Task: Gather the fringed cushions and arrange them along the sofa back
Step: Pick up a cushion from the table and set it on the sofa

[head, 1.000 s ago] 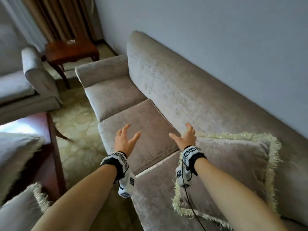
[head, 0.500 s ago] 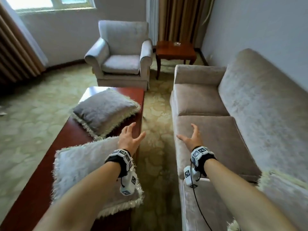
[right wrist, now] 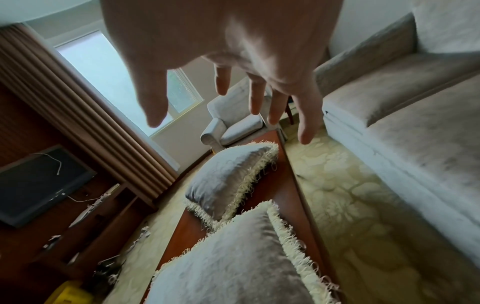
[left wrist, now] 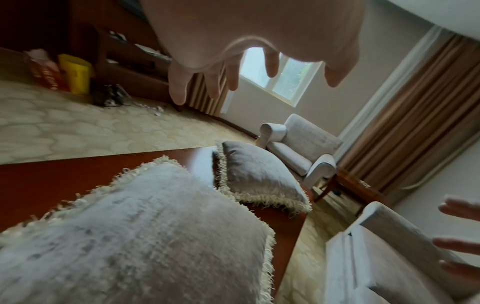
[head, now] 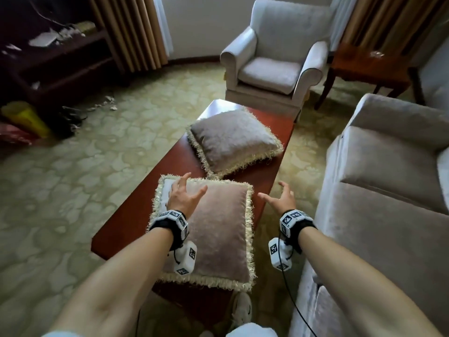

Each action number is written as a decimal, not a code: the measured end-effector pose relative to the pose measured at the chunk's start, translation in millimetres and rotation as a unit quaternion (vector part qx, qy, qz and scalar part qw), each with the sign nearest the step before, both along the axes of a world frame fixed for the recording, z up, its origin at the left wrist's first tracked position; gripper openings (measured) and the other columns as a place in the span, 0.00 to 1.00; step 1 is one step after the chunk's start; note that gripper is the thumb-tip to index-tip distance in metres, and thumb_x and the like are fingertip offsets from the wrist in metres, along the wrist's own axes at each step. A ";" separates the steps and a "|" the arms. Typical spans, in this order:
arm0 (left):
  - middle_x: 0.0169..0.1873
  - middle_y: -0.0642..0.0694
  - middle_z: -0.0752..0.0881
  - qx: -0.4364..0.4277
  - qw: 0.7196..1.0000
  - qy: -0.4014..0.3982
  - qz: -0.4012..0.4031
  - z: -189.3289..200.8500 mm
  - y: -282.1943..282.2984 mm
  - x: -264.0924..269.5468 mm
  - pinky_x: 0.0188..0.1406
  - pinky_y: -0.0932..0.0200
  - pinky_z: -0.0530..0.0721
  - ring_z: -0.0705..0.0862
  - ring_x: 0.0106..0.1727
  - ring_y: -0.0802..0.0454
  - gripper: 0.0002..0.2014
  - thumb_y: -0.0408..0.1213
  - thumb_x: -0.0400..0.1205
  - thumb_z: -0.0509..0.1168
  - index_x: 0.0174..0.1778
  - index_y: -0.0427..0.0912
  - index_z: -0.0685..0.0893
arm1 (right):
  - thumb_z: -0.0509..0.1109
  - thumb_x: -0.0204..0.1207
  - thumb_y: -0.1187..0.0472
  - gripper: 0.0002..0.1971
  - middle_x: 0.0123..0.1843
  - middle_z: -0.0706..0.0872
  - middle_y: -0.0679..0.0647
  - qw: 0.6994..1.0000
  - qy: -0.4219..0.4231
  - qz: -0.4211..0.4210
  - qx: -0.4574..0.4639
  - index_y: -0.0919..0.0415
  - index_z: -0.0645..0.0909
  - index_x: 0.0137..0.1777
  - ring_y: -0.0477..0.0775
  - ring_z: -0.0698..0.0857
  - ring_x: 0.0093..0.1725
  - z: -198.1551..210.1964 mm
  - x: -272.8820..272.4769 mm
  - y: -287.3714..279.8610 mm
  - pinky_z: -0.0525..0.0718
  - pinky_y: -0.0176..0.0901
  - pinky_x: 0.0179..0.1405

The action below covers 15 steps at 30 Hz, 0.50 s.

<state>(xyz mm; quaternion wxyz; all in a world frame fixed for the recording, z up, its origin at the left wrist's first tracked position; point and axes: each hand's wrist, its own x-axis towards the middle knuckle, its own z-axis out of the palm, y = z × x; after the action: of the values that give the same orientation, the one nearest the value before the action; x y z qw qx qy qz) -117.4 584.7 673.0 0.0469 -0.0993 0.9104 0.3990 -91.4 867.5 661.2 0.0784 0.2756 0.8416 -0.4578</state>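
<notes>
**Two cushions on the coffee table, sofa to my right**

I see the near cushion (head: 218,229) at the coffee table's (head: 136,215) near end, the far cushion (head: 233,139) behind it toward the far end. The sofa (head: 388,190) runs along the table's right edge; the armchair (head: 272,57) stands beyond the far end.

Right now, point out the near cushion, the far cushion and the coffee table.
near cushion (head: 218,229), head view, middle of its top face
far cushion (head: 233,139), head view, centre panel
coffee table (head: 136,215), head view, bare left top

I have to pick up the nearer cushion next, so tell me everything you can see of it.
The nearer cushion is a plump square of mauve-grey velvety fabric edged all round with cream fringe. It lies flat on the near end of the red-brown coffee table, one corner against the farther cushion. Neither open hand grips it.
</notes>
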 end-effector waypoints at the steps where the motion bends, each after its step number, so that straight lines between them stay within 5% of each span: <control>1: 0.75 0.44 0.71 -0.004 1.000 -0.005 0.006 -1.2 -1.9 -0.3 0.70 0.43 0.74 0.72 0.74 0.43 0.38 0.68 0.71 0.64 0.77 0.59 0.69 | 0.80 0.68 0.45 0.43 0.78 0.65 0.62 1.000 -0.005 0.000 -0.005 0.51 0.63 0.80 0.64 0.73 0.73 -3.4 -3.7 -1.1 0.72 0.53 0.70; 5: 0.79 0.42 0.66 0.007 0.998 -0.019 0.060 -8.5 -14.5 -16.1 0.71 0.47 0.71 0.71 0.76 0.42 0.34 0.60 0.77 0.69 0.79 0.57 0.68 | 0.80 0.67 0.43 0.43 0.75 0.68 0.63 0.999 -0.023 0.008 -0.033 0.51 0.64 0.79 0.62 0.75 0.72 -24.1 -37.0 -16.1 0.72 0.51 0.72; 11: 0.79 0.42 0.65 0.014 0.996 -0.046 0.074 -22.6 -30.0 -36.3 0.69 0.48 0.73 0.72 0.75 0.42 0.35 0.61 0.77 0.68 0.79 0.57 0.67 | 0.81 0.63 0.39 0.46 0.76 0.69 0.63 0.997 -0.069 0.003 -0.045 0.52 0.64 0.79 0.63 0.75 0.72 -56.0 -55.1 -34.4 0.73 0.59 0.73; 15: 0.78 0.42 0.67 0.016 0.994 -0.078 0.076 -41.9 -51.8 -59.6 0.70 0.48 0.74 0.74 0.73 0.41 0.35 0.61 0.76 0.69 0.79 0.56 0.68 | 0.80 0.65 0.41 0.44 0.76 0.70 0.63 0.992 -0.110 -0.019 -0.065 0.53 0.65 0.78 0.63 0.76 0.70 -80.3 -62.9 -52.0 0.74 0.54 0.71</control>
<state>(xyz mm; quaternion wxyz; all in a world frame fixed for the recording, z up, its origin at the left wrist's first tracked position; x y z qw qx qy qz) -177.0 532.8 631.1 0.0888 -0.1979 0.8872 0.4072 -154.3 815.6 581.0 0.1795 0.3345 0.7912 -0.4795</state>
